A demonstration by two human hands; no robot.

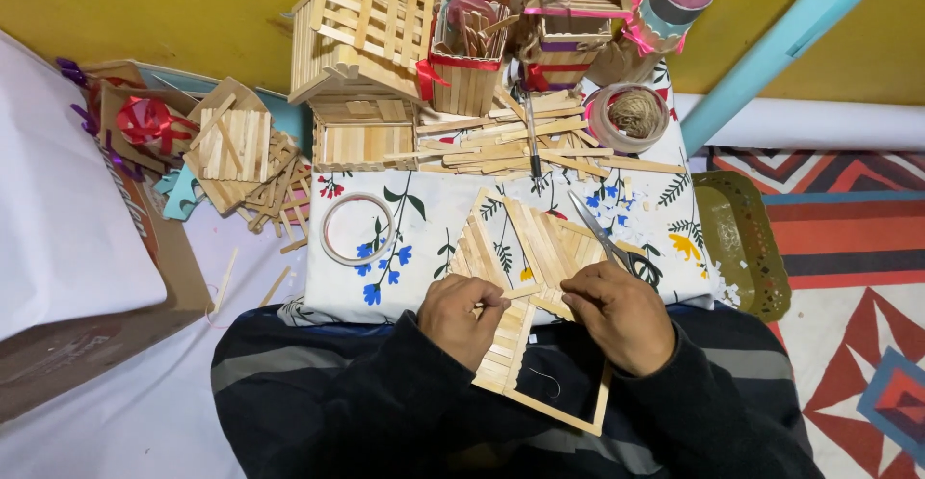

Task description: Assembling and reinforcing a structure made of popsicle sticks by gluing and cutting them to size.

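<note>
- Pinching one end of a thin wooden stick (pixel 520 293), the left hand (pixel 461 317) has its fingers curled tight about it, knuckles up.
- The right hand (pixel 617 313) grasps the other end of the same stick, fingertips bent down onto it, so the stick runs level between the two hands.
- Both hands rest on top of a flat frame of wooden sticks (pixel 525 291), which lies partly on the small table (pixel 424 209) and partly over the person's lap; its lower corner juts out past the table edge over the dark sleeves.
- Inside the frame, rows of sticks already fill the left and upper parts, while the lower right part is an open outline.
- A pair of scissors (pixel 605 236) lies on the flowered cloth, just beside the right hand and touching the frame's upper right edge.
- A ring of clear tape (pixel 358 229) sits on the cloth to the left of the frame, apart from it.
- Farther back, a stick-built house (pixel 361 45) stands near a loose heap of sticks (pixel 520 142) and a spool of twine (pixel 634 115).
- A green-gold tray (pixel 747 248) lies on the patterned rug to the right of the table.
</note>
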